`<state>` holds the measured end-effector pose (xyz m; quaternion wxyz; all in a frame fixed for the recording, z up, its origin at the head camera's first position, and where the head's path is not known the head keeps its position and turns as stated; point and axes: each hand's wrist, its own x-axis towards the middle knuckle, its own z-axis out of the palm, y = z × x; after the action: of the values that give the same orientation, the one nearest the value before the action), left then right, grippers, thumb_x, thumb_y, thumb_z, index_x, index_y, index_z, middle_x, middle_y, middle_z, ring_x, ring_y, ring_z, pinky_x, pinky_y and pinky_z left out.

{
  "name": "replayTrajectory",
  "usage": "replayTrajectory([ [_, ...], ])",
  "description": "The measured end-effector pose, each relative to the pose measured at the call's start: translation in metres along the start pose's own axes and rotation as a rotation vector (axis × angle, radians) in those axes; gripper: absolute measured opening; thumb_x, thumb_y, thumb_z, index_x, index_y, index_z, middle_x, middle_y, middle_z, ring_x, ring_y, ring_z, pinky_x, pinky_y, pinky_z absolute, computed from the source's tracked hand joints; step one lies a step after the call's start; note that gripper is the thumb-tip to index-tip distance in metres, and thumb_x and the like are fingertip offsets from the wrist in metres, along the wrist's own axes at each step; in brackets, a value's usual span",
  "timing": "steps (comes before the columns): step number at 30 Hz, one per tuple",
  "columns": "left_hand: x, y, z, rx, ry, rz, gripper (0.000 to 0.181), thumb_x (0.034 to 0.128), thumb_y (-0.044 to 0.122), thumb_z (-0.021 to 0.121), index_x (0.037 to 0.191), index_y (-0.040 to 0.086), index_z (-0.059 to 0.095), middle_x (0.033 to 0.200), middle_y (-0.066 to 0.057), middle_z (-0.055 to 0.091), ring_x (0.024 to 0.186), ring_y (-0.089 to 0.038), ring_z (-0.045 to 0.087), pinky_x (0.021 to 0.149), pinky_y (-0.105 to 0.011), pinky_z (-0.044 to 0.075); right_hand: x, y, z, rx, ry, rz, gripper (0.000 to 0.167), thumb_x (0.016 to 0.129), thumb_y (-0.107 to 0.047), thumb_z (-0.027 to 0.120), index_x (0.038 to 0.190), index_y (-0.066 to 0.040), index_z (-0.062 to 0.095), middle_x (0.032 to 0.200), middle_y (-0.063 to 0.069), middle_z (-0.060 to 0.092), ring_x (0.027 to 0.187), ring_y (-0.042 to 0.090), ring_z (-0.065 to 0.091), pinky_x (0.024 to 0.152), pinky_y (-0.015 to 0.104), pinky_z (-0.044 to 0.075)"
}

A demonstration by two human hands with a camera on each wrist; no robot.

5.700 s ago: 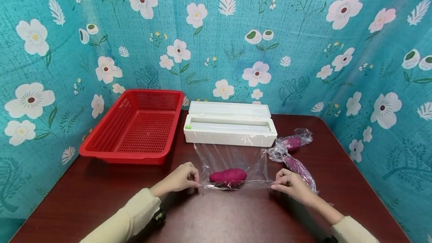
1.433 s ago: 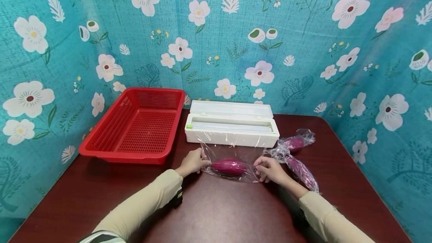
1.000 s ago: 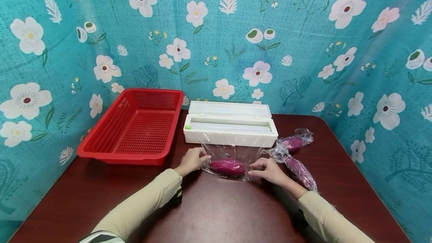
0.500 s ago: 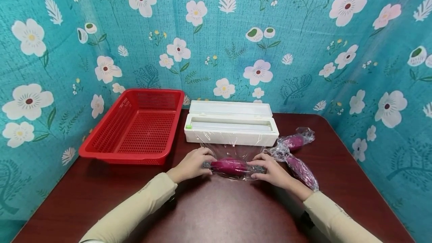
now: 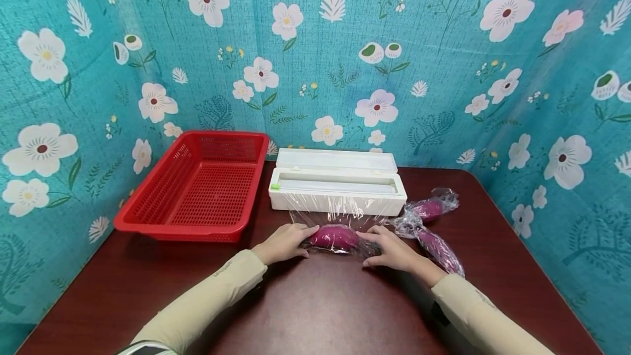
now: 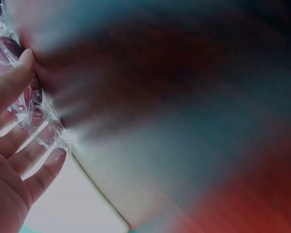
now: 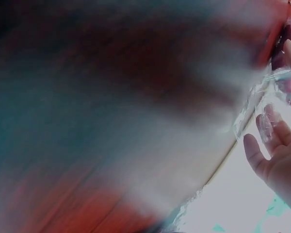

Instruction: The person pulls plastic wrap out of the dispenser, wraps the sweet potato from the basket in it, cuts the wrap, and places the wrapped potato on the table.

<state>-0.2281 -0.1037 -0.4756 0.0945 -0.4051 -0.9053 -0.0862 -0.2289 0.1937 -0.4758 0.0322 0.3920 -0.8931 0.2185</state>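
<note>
A magenta sweet potato (image 5: pixel 335 238) lies wrapped in clear cling film (image 5: pixel 340 218), which still runs up to the white film dispenser (image 5: pixel 337 201) behind it. At its left end my left hand (image 5: pixel 286 242) touches the wrapped potato, and in the left wrist view its fingers are spread and fairly straight. The right hand (image 5: pixel 389 248) touches the other end with its index finger; the right wrist view shows those fingers extended too, film against the fingertips. Loose film bunches under both hands.
Two film-wrapped sweet potatoes (image 5: pixel 440 251) lie right of the dispenser, close to my right forearm. A red perforated basket (image 5: pixel 189 229) stands at the left on the dark wooden table (image 5: pixel 315 311). The dispenser's lid (image 5: pixel 337 159) stands raised at the back.
Earlier both hands held the film's front edge stretched out wide. They have since moved inward to the potato's ends, and the potato, now wrapped, has rolled slightly toward the dispenser.
</note>
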Motion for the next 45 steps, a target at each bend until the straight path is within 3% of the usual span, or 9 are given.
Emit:
replayTrajectory([
  [6,0.004,-0.001,0.004,-0.038,0.064,0.005,0.040,0.0795,0.013,0.065,0.117,0.002,0.058,0.090,-0.006,0.064,0.081,-0.019,0.061,0.071,-0.031,0.048,0.006,0.001,0.004,-0.012,0.005,0.011,0.058,0.069,-0.021,0.076,0.119,0.001,0.054,0.094,0.008,0.058,0.087,0.022,0.054,0.075,0.039,0.044],
  [14,0.006,-0.003,0.003,-0.174,0.073,-0.088,0.028,0.0839,0.007,0.059,0.112,0.008,0.057,0.091,-0.003,0.065,0.081,-0.015,0.062,0.070,-0.031,0.049,0.011,0.009,0.003,0.106,0.125,-0.099,0.025,0.080,-0.003,0.063,0.104,0.004,0.064,0.079,0.001,0.061,0.071,0.010,0.053,0.063,0.027,0.044],
  [21,0.013,-0.006,0.000,-0.354,0.117,-0.196,0.029,0.0828,-0.001,0.056,0.109,0.007,0.064,0.080,0.001,0.064,0.068,-0.007,0.055,0.065,-0.027,0.047,0.020,0.007,0.000,0.176,0.163,-0.032,0.013,0.086,-0.004,0.056,0.089,-0.003,0.068,0.070,-0.007,0.050,0.063,0.006,0.044,0.058,0.024,0.040],
  [26,0.017,-0.004,0.001,-0.411,0.181,-0.240,0.028,0.0877,0.004,0.054,0.115,0.011,0.054,0.064,0.002,0.057,0.056,-0.004,0.049,0.055,-0.024,0.042,0.026,0.003,-0.001,0.278,0.178,0.062,0.022,0.088,-0.005,0.054,0.068,-0.002,0.061,0.062,-0.004,0.051,0.057,0.005,0.045,0.056,0.025,0.042],
  [29,0.018,-0.002,0.000,-0.433,0.211,-0.255,0.026,0.0880,0.004,0.053,0.111,0.013,0.059,0.063,0.002,0.056,0.056,-0.006,0.047,0.055,-0.024,0.041,0.028,0.002,0.000,0.349,0.216,0.123,0.016,0.086,-0.003,0.056,0.076,0.004,0.066,0.064,0.002,0.058,0.054,0.003,0.045,0.051,0.023,0.042],
  [33,0.020,-0.001,-0.002,-0.435,0.226,-0.281,0.026,0.0893,0.008,0.051,0.110,0.013,0.064,0.085,-0.001,0.065,0.072,-0.010,0.057,0.068,-0.029,0.046,0.030,0.002,0.000,0.440,0.285,0.156,0.021,0.084,0.003,0.056,0.103,0.009,0.063,0.073,0.013,0.062,0.052,0.005,0.047,0.046,0.021,0.041],
  [37,0.022,-0.001,-0.004,-0.427,0.181,-0.283,0.035,0.0857,0.025,0.058,0.117,0.010,0.060,0.104,-0.002,0.063,0.087,-0.014,0.058,0.076,-0.031,0.045,0.033,0.000,-0.002,0.498,0.283,0.165,0.024,0.086,0.000,0.055,0.108,0.008,0.060,0.083,0.017,0.062,0.065,0.015,0.055,0.057,0.025,0.046],
  [41,0.023,-0.002,-0.004,-0.418,0.147,-0.249,0.049,0.0746,0.029,0.072,0.118,0.010,0.059,0.101,-0.001,0.064,0.082,-0.012,0.057,0.073,-0.029,0.045,0.035,-0.001,-0.003,0.426,0.244,0.146,0.040,0.077,-0.010,0.069,0.112,0.006,0.058,0.103,0.017,0.061,0.089,0.024,0.056,0.078,0.036,0.046],
  [45,0.026,-0.004,-0.003,-0.393,0.155,-0.225,0.040,0.0765,0.022,0.070,0.114,0.010,0.061,0.097,-0.001,0.065,0.085,-0.012,0.058,0.074,-0.030,0.045,0.039,-0.001,0.000,0.318,0.277,0.067,0.047,0.069,-0.009,0.075,0.109,0.009,0.058,0.091,0.014,0.063,0.078,0.020,0.056,0.070,0.034,0.047],
])
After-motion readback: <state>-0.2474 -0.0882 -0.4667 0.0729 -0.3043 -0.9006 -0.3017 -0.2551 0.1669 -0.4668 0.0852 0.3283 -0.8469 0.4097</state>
